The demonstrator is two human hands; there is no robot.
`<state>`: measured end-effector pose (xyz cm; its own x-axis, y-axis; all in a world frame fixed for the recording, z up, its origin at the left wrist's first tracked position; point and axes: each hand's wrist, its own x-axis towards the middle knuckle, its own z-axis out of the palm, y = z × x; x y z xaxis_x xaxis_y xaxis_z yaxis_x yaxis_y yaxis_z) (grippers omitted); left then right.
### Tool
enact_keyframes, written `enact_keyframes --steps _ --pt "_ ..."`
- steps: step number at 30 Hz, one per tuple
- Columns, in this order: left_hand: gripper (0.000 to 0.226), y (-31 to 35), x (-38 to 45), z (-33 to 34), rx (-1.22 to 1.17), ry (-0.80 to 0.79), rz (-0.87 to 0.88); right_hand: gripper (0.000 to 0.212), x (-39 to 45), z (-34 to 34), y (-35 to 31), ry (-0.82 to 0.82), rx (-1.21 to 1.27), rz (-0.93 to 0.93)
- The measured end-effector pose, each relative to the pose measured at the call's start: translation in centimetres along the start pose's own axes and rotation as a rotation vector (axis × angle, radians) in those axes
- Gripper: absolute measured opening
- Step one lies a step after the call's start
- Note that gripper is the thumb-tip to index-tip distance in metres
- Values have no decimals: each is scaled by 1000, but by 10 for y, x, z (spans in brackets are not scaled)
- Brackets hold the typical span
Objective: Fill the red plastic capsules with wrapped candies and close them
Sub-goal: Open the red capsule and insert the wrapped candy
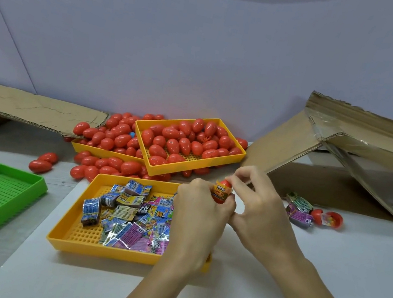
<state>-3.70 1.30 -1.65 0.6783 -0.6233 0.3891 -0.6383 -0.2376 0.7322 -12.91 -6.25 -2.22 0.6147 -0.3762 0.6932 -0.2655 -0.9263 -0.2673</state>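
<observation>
Head view shows a red capsule (222, 192) with a wrapped candy (221, 192) pressed against it, held above the right end of the near yellow tray (64, 231). Left hand (198, 216) curls its fingers around the capsule from below, while right hand (255, 208) pinches its top with thumb and forefinger. That near tray holds a loose pile of wrapped candies (127, 215) in blue, purple, yellow and silver wrappers. Behind it, a tilted yellow tray (213, 163) is filled with closed red capsules (186, 139), resting partly on another yellow tray (101, 151) that also holds capsules; more capsules lie spilled on the table around both. To the left sits a green tray (39, 182). To the right of the hands lie a few candy packets (299, 210) and 2 open capsule halves (329, 219), near a folded cardboard sheet (361, 150).
</observation>
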Motion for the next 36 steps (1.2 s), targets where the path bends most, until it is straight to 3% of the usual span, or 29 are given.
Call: enact_keyframes --steps 4,8,11,22,26,31,36 --pt "23 3 3 -2 -232 -25 46 46 5 -9 8 55 185 32" --pt "25 3 9 -7 -524 -340 -119 51 8 -14 7 0 284 25" --pt "30 2 9 -6 -477 -403 -115 48 7 -14 7 -26 265 29" --pt "24 1 5 -3 -70 -272 -6 46 3 -6 3 17 12 -90" --pt "22 4 8 -4 -386 -311 -1 48 7 -12 5 69 230 18" --pt "40 10 12 -14 -1128 -618 -418 37 12 -23 5 38 521 215" --pt "35 7 11 -15 -1206 -662 -430 42 12 -25 6 -7 552 260"
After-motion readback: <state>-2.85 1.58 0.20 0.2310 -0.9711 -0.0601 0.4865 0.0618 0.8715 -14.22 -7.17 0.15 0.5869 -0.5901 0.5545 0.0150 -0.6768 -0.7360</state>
